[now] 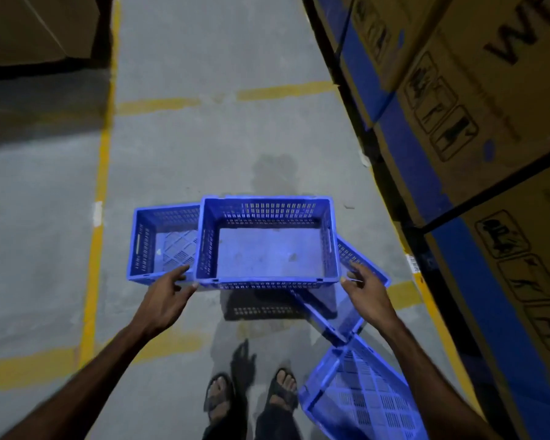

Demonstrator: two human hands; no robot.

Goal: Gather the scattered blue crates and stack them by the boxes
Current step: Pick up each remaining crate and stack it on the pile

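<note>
Perforated blue plastic crates (269,246), matt grey concrete floor (210,147); brown cardboard boxes (477,100)

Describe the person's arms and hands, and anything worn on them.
Both forearms are bare, with no sleeves in view. The left hand and right hand wear no gloves; no rings, watch or bands are visible. The fingers are uncovered.

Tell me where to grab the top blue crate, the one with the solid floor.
Judging by pose: take the top crate by its two short end walls, one hand per side, from outside. Each end has a handle slot under the rim, and the open top faces up, so it lifts level. The left hand and right hand are at its near corners, seemingly not gripping.
</note>
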